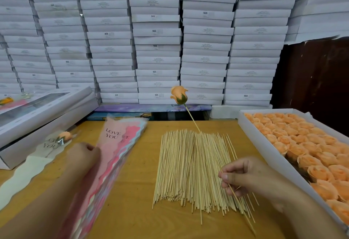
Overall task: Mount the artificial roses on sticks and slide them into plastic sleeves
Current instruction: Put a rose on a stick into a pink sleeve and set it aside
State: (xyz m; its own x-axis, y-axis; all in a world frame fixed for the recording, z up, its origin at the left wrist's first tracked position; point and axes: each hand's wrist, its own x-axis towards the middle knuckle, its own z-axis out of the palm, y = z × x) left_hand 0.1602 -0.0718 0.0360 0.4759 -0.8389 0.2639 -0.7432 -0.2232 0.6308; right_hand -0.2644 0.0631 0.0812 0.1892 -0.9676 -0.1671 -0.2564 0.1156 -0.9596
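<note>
Orange artificial rose (179, 95) on a thin wooden stick (192, 119) rises above the far end of the skewer pile (196, 170), its stick pinched by the right hand (245, 178). Left hand (83, 153) grasps the pink plastic sleeves (117, 150), blurred.

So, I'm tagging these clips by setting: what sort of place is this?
Probably a small packing workshop or stockroom: a wall of stacked white boxes, a tray of orange roses, and a bulk pile of sticks.
</note>
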